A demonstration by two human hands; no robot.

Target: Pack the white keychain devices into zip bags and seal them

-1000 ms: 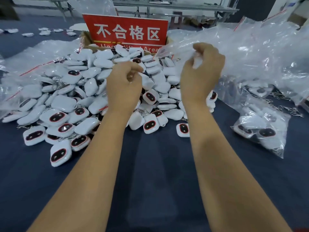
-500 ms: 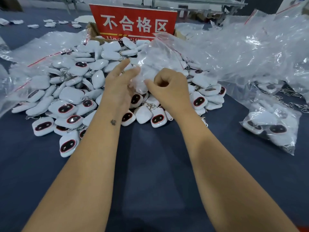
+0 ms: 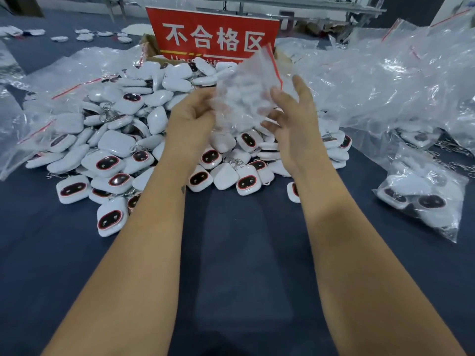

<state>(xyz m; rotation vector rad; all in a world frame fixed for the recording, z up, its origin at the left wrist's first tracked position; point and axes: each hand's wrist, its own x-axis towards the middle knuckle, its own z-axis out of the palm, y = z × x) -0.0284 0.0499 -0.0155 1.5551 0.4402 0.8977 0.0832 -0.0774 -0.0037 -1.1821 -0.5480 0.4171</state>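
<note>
Evidently both hands held one empty zip bag (image 3: pixel 244 96) up over the heap of keychain devices (image 3: pixel 123 147) on the bench (image 3: pixel 246 253), probably to work its mouth open. Left hand (image 3: pixel 191 116) fingers pinched the bag's edge; right hand (image 3: pixel 293 116) fingers were loosely spread against it.

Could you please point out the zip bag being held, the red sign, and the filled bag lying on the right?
zip bag (image 3: pixel 246 98): head view, clear middle.
red sign (image 3: pixel 213 34): head view, lettered face.
filled bag (image 3: pixel 424 194): head view, bulging middle.

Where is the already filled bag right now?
Head view: the filled bag lies on the table's far right, right of the right hand, below the loose bags.
</note>
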